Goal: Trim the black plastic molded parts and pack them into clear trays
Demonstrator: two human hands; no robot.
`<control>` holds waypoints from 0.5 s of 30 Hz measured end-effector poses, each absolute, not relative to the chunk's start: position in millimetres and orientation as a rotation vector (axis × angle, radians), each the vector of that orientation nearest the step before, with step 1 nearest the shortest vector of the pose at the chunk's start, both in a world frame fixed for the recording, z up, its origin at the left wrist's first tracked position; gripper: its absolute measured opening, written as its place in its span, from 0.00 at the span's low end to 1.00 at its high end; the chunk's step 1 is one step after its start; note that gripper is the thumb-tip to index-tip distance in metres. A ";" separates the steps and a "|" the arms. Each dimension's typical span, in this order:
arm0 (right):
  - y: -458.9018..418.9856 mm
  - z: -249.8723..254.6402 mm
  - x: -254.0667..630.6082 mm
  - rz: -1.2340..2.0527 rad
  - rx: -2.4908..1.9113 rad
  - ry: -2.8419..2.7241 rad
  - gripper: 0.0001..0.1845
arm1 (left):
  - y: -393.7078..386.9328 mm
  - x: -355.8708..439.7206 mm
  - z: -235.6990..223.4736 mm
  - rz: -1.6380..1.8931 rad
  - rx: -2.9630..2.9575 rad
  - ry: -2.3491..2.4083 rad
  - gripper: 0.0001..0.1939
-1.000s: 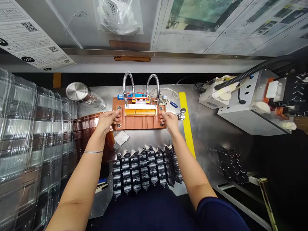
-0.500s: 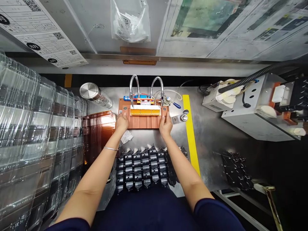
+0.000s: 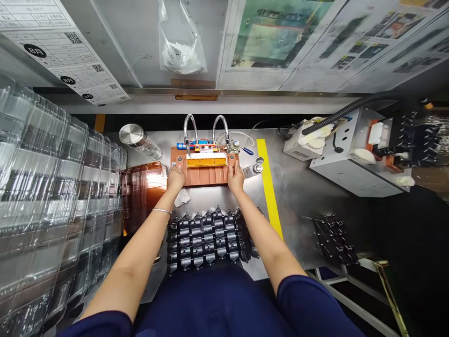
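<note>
A reddish-brown fixture board (image 3: pixel 206 177) lies on the metal bench with a white and orange connector-like strip (image 3: pixel 206 162) across it. My left hand (image 3: pixel 176 178) grips the board's left edge, thumb on top. On the opposite edge, my right hand (image 3: pixel 236 179) is closed the same way, with its thumb near the corner. Both hands' undersides are hidden. Behind the strip stand two bent metal flexible tubes (image 3: pixel 190 122) and a blue cylinder-like part (image 3: pixel 182 146). A blue-handled lever (image 3: pixel 247 151) sticks out at the back right.
Black ribbed parts (image 3: pixel 206 238) lie in rows between my forearms. Stacked clear plastic trays (image 3: pixel 42 210) stand left, beside amber trays (image 3: pixel 145 187) and a glass bottle (image 3: pixel 142 140). Right of the board are a small metal-topped dispenser (image 3: pixel 257 167), yellow tape (image 3: pixel 268 187) and a white machine (image 3: pixel 358 164).
The head view has shifted, so the bench scene sits slightly further left. Both hands keep their hold on the fixture board, which shows no clear movement on the bench.
</note>
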State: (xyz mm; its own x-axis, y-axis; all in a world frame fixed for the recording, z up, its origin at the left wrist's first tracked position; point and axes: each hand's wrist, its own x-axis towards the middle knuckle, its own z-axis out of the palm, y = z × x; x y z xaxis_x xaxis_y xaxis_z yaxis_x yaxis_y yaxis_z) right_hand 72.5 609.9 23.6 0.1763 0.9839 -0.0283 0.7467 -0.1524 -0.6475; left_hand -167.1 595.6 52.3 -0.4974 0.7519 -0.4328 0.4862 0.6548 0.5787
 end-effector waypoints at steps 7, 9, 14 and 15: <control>534.7 73.6 180.9 0.585 -1.924 -1.700 0.28 | 541.4 -175.2 75.4 0.711 1.145 2.168 0.26; 488.6 79.5 211.2 0.695 -2.067 -1.576 0.31 | 516.2 -175.1 79.3 0.779 1.153 2.148 0.26; 389.5 74.9 231.5 1.359 -2.019 -1.237 0.30 | 473.3 -169.0 88.1 0.841 1.161 2.109 0.23; 379.3 74.4 231.2 1.413 -1.988 -1.182 0.28 | 469.1 -168.4 90.1 0.849 1.157 2.102 0.23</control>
State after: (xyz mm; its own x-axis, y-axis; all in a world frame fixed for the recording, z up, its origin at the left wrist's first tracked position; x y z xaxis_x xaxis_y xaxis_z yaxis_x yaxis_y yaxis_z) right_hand 231.2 379.3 74.4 0.1183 0.8283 -0.5476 0.3923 -0.5456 -0.7406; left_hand -168.4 469.1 90.1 -0.4498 0.8733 -0.1871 0.4986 0.4194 0.7586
